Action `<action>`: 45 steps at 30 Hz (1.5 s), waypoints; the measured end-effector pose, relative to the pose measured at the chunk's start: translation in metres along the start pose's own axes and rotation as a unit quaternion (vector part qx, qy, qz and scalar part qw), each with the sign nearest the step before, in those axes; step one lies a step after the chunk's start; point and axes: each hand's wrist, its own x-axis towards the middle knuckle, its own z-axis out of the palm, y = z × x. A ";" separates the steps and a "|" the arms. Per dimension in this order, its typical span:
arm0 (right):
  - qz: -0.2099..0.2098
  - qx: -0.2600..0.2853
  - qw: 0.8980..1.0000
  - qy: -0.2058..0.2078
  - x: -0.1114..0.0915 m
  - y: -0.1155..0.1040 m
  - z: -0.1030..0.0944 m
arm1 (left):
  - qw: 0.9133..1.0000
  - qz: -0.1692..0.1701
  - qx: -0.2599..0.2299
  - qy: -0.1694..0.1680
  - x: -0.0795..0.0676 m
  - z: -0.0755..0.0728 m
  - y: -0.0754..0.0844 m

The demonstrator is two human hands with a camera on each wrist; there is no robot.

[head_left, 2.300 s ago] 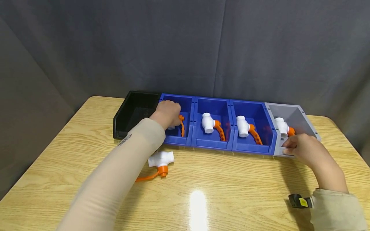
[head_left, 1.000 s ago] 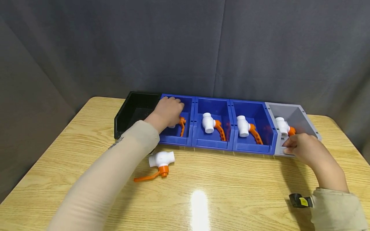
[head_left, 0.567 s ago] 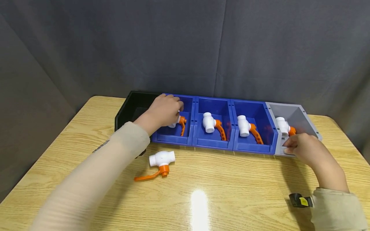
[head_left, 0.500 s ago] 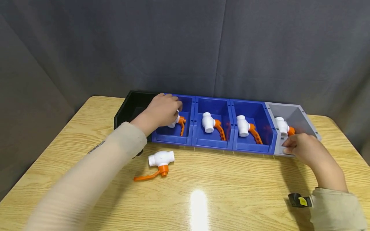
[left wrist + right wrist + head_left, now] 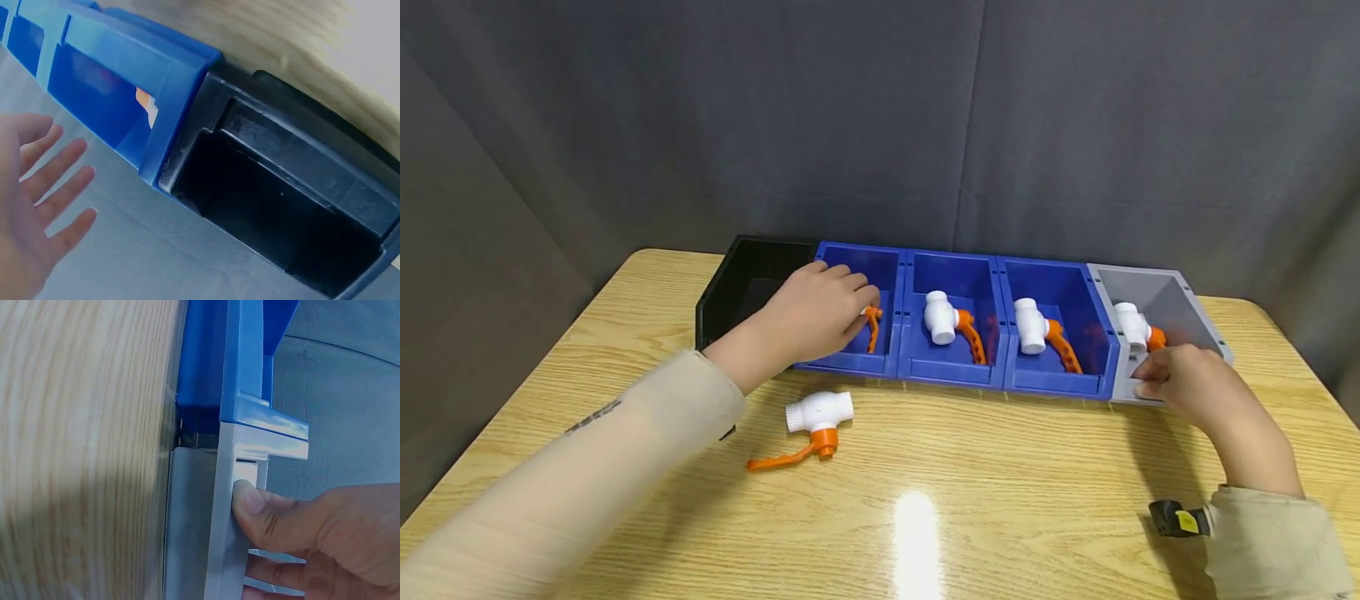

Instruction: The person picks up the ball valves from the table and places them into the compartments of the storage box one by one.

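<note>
My left hand [image 5: 808,312] is over the leftmost blue bin [image 5: 838,360], palm down, with its fingers spread and loosely bent. The left wrist view shows nothing in its grasp. Under its fingertips lies a ball valve [image 5: 873,333] whose orange handle shows while its white body is mostly hidden. At the far right, my right hand [image 5: 1206,396] grips the front lip of the grey bin [image 5: 1157,296], thumb pressed on the outside in the right wrist view. That bin contains another white ball valve [image 5: 1129,327].
A black bin [image 5: 760,262] adjoins the row's left end. The two other blue bins each hold a valve, one in the middle [image 5: 940,319], one farther right [image 5: 1031,327]. Another ball valve [image 5: 818,412] lies on the wooden table [image 5: 1015,483] before the row. Dark curtain hangs behind.
My left hand has risen out of the leftmost blue bin, moved back left and toward me, and its fingers have loosened. The valve there stays put. My right hand keeps its grip.
</note>
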 end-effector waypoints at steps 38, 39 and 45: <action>-0.006 0.002 1.000 0.000 -0.001 -0.001 0.000 | 0.969 0.246 -0.023 -0.004 -0.080 -0.003 0.016; -0.006 0.002 1.000 0.000 -0.002 -0.001 0.000 | 0.968 0.249 -0.023 -0.009 -0.081 -0.002 0.016; -0.005 0.003 1.000 0.001 -0.002 -0.001 0.000 | 0.967 0.249 -0.033 -0.046 -0.087 0.001 0.016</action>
